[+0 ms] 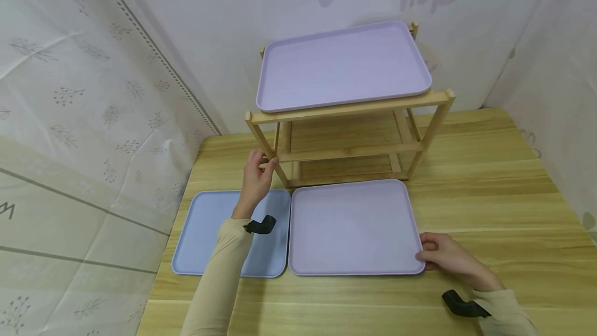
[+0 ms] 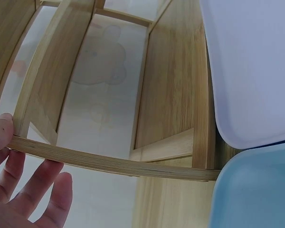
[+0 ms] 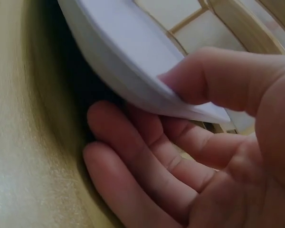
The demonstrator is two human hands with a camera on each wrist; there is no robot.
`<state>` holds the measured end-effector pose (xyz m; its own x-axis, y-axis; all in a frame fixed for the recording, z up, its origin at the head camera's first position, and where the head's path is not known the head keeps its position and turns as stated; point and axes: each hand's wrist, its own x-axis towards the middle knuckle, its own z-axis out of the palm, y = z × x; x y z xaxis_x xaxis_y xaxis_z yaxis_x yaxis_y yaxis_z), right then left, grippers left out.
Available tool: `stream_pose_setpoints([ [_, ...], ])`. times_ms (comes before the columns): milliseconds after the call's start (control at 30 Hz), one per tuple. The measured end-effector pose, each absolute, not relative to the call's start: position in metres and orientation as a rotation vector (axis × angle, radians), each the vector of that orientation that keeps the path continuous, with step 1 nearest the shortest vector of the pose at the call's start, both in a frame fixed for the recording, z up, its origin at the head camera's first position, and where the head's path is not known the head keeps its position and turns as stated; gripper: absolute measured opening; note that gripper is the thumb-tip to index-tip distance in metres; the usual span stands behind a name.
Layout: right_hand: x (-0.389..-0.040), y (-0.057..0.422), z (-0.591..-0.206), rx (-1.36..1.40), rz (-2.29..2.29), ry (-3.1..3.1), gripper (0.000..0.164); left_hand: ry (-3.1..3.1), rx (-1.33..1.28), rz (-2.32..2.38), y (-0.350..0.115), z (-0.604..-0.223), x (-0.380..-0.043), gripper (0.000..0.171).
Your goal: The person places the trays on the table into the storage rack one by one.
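Note:
My left hand (image 1: pixel 258 178) is at the left front post of a wooden shelf rack (image 1: pixel 356 152). In the left wrist view, its thumb and curled fingers (image 2: pixel 35 185) grip the post from both sides. My right hand (image 1: pixel 450 259) pinches the right rim of a lilac tray (image 1: pixel 354 229) in front of the rack. In the right wrist view, the thumb lies on top of the rim and the fingers are beneath it. A blue tray (image 1: pixel 200 237) lies beside it on the left, partly covered by my left arm.
Another lilac tray (image 1: pixel 345 66) rests on the rack's top level, tilted slightly. Lower wooden shelves show beneath it. The wooden table (image 1: pixel 494 196) extends to the right of the rack. Printed cloth (image 1: pixel 102 92) hangs at the left, and a pale wall stands behind.

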<state>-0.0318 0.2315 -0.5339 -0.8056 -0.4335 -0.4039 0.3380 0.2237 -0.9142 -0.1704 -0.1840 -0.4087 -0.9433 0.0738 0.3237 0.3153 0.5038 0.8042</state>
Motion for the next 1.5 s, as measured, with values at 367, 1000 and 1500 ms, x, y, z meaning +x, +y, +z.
stream_pose_setpoints([
  [367, -0.024, 0.233, -0.534, -0.141, -1.827, 1.643, 0.067, -2.505, -0.328, -1.409, -0.184, -0.41, -0.17, 0.022],
  [1000, -0.017, 0.23, -0.537, -0.274, -2.11, 1.243, 0.045, -2.511, -0.317, -1.411, -0.185, -0.411, -0.17, 0.023],
  [1500, -0.018, 0.229, -0.537, -0.365, -2.27, 1.015, 0.054, -2.498, -0.328, -1.402, -0.184, -0.411, -0.171, 0.022],
])
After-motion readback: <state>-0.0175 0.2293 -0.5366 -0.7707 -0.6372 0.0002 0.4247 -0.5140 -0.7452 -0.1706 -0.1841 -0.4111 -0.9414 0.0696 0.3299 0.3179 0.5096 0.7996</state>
